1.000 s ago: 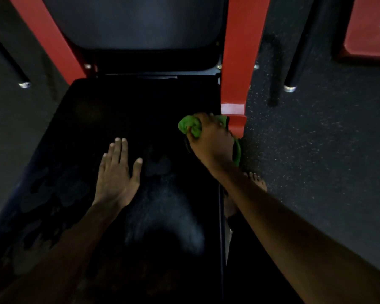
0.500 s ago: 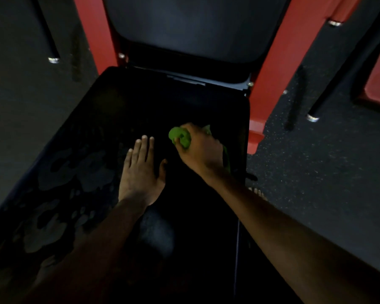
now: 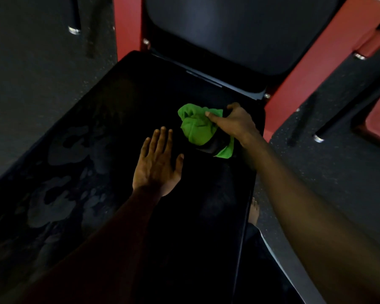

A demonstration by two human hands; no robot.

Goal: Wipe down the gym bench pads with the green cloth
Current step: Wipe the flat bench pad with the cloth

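A black seat pad [image 3: 110, 119] fills the middle of the view, with dull smears and handprints on its left part. Behind it rises a second black pad [image 3: 239, 29], the backrest. The bunched green cloth [image 3: 195, 128] lies on the seat pad near its far right corner. My right hand [image 3: 235, 121] grips the cloth from the right, thumb on top. My left hand [image 3: 157, 165] rests flat on the seat pad, fingers straight, just left of the cloth.
Red frame posts stand at the back left [image 3: 125, 27] and right [image 3: 312, 80] of the pads. Dark speckled floor [image 3: 329, 172] lies on both sides. Black bars with metal collars [image 3: 318, 138] lean at right. A bare foot [image 3: 253, 212] shows beside the seat's right edge.
My right hand has dragged the cloth left from the seat's right edge by the red post onto the pad. More cloth shows now. The left hand stays flat; the view has swung right.
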